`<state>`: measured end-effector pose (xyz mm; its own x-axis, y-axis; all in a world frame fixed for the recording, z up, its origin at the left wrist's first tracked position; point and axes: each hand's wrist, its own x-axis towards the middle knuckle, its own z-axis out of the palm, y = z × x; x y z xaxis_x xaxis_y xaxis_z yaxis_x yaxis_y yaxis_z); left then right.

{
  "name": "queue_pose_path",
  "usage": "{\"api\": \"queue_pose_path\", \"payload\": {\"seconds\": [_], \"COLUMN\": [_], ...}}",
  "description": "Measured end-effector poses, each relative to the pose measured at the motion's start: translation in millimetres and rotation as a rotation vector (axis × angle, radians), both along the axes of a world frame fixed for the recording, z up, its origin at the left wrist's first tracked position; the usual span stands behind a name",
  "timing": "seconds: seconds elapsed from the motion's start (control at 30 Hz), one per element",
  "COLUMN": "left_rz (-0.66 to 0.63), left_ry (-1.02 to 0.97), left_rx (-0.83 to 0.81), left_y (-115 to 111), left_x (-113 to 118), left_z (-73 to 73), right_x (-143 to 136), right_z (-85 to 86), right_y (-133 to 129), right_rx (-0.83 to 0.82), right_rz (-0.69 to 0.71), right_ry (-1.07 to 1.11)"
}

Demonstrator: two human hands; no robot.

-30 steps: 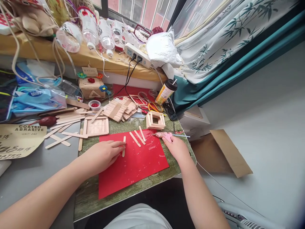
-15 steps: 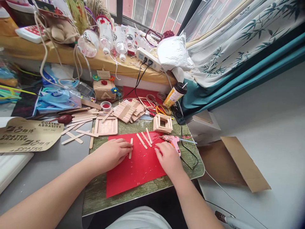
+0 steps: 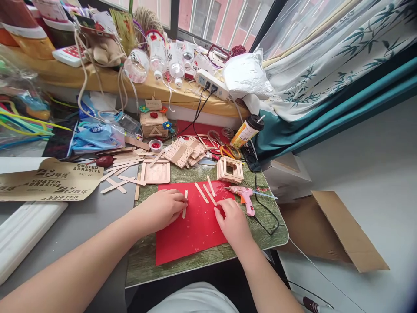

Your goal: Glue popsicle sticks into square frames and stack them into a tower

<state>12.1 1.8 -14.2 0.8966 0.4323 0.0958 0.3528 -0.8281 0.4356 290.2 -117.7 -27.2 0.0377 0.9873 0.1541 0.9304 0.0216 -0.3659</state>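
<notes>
One stick (image 3: 184,212) seemingly against left fingers (image 3: 179,198)

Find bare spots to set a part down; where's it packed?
Bare, bar pale specks: the red sheet between left hand and right hand, below the loose sticks. Also the grey tabletop between sandpaper and left forearm. Crowded: the green table's back, with stick bundles, stacked frame, scissors, cup; glue gun at right.

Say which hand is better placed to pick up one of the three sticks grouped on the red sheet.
Probably the right hand: its fingertips are right at the near end of the group's middle stick. The left hand has its fingers at a separate stick, away from the group.
</notes>
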Motion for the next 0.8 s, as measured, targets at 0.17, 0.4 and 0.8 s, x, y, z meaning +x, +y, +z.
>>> {"api": "queue_pose_path", "payload": {"seconds": [0.17, 0.4, 0.8], "left_rz": [0.006, 0.014, 0.038], "left_ry": [0.004, -0.006, -0.006], "left_rx": [-0.006, -0.017, -0.055], "left_y": [-0.4, -1.0, -2.8], "left_x": [-0.1, 0.8, 1.0], "left_z": [1.4, 0.4, 7.4], "right_x": [-1.0, 1.5, -2.6], "right_z": [-3.2, -10.2, -7.1], "right_y": [10.9, 9.8, -29.0], "right_rx": [-0.042, -0.046, 0.026], "right_rz": [-0.113, -0.189, -0.156], "right_ry": [0.085, 0.159, 0.303]}}
